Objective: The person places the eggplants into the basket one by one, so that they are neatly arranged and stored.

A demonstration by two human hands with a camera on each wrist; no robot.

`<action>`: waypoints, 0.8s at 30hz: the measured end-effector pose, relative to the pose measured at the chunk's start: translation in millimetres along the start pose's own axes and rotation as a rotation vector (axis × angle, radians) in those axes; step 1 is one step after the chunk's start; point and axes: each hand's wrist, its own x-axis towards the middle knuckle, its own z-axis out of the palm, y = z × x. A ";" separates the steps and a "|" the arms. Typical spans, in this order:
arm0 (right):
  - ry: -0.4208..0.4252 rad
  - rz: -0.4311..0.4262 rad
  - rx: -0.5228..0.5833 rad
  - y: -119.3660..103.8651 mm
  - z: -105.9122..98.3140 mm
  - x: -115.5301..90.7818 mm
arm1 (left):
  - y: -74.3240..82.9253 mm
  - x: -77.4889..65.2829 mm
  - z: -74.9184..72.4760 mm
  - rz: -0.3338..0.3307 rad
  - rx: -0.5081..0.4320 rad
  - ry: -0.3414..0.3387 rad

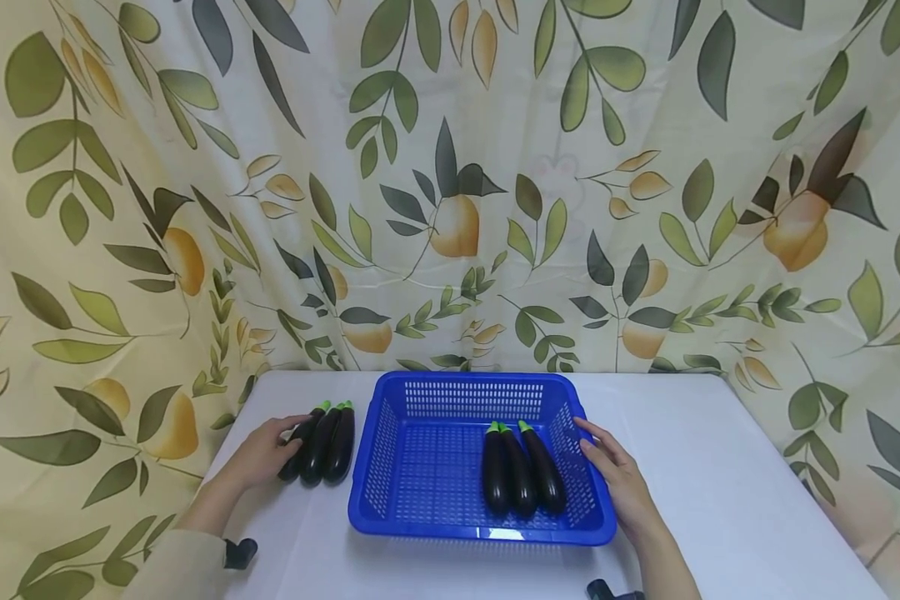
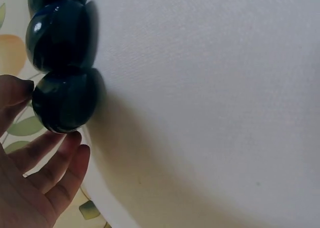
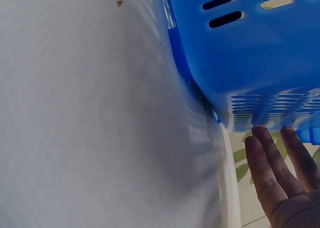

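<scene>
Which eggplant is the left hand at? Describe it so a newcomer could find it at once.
Find the blue basket on the white table. Outside it, to its left, three dark eggplants lie side by side. Yours is the outermost eggplant, farthest from the basket and nearest the left hand.

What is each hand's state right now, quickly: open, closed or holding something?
Left hand: open, fingers and thumb about the outermost eggplant, not clenched on it.
Right hand: open, fingers at the side of the blue basket.
</scene>
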 end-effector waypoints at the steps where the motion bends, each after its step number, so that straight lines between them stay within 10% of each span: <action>1: 0.000 -0.001 0.000 0.1 0.2 0.2 | -0.3 0.0 0.2 -0.002 -0.003 -0.004; 24: 0.006 0.001 -0.004 1.5 0.7 2.1 | -0.2 2.0 -5.4 0.010 0.019 -0.018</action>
